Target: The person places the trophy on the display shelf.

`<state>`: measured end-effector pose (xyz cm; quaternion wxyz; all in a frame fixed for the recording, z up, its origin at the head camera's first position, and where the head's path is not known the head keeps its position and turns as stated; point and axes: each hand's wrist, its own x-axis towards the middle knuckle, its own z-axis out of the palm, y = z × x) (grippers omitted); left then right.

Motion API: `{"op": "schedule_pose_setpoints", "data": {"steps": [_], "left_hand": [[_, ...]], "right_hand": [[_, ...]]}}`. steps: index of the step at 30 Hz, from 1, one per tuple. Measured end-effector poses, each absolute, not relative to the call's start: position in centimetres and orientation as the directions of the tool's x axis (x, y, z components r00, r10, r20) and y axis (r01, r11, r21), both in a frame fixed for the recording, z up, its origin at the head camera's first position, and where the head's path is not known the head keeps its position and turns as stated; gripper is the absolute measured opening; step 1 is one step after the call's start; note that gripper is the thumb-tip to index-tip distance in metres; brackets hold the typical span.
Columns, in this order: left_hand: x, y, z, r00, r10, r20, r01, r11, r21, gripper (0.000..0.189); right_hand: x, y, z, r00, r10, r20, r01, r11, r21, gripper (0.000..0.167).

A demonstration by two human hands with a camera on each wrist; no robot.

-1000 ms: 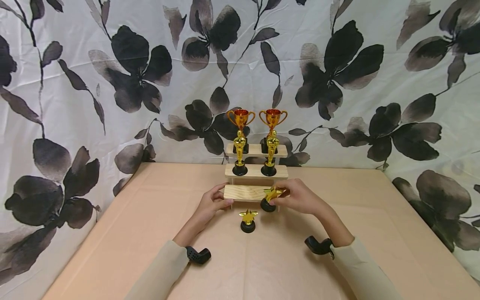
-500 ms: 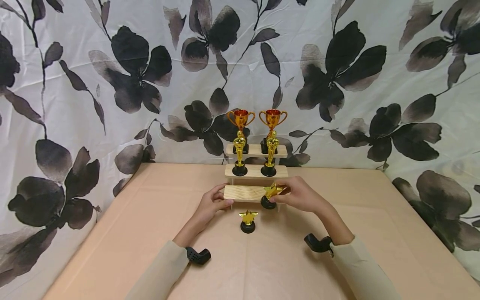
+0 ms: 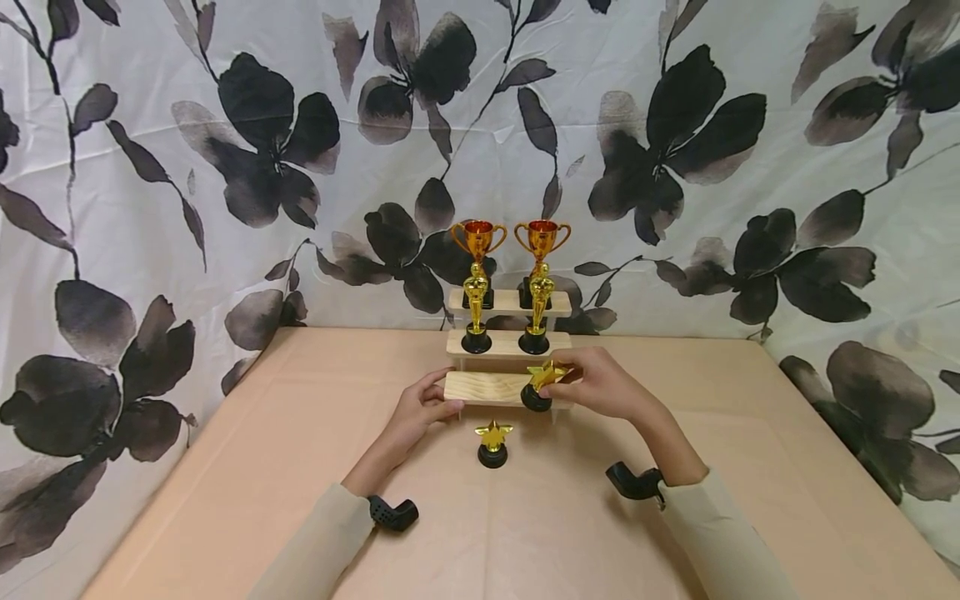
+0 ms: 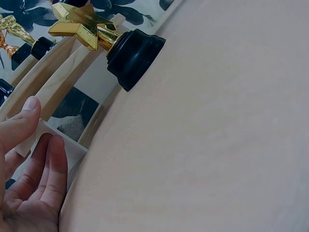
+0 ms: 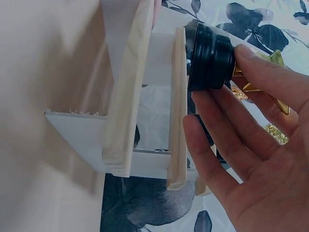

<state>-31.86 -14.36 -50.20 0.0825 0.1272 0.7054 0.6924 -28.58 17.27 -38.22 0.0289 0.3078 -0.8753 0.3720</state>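
In the head view my left hand (image 3: 412, 417) grips the left end of the lowest board of a three-tier wooden display stand (image 3: 483, 385). The left wrist view shows its thumb (image 4: 30, 108) on the board, with other fingers below by the white side panel. My right hand (image 3: 600, 383) pinches a gold star trophy (image 3: 536, 398) by its upper part, the star partly hidden by the fingers. Its black base (image 5: 212, 58) overlaps the right front of the lowest board, slightly tilted. A second star trophy (image 3: 492, 446) stands upright on the table in front of the stand.
Two gold figure trophies (image 3: 476, 304) stand on the middle board. Behind them, two cup trophies (image 3: 542, 237) occupy the top board. The peach-coloured table (image 3: 315, 375) ends at a floral cloth backdrop (image 3: 675, 150). A black wrist device (image 3: 633, 481) is on each wrist.
My right hand has raised the star trophy a little, its base moving up against the lowest board's front in the head view. My left hand keeps its grip on the stand.
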Motion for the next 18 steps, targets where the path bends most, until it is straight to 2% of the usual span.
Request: {"op": "schedule_pose_setpoints", "data": {"steps": [18], "left_hand": [[-31.45,-14.33,-50.17,-0.951,0.297,0.082,0.09,0.014,0.996,0.072]], "right_hand": [[-28.6,17.22,-37.72,-0.809,-0.497,0.313,-0.569,0.531,-0.628,0.013]]}}
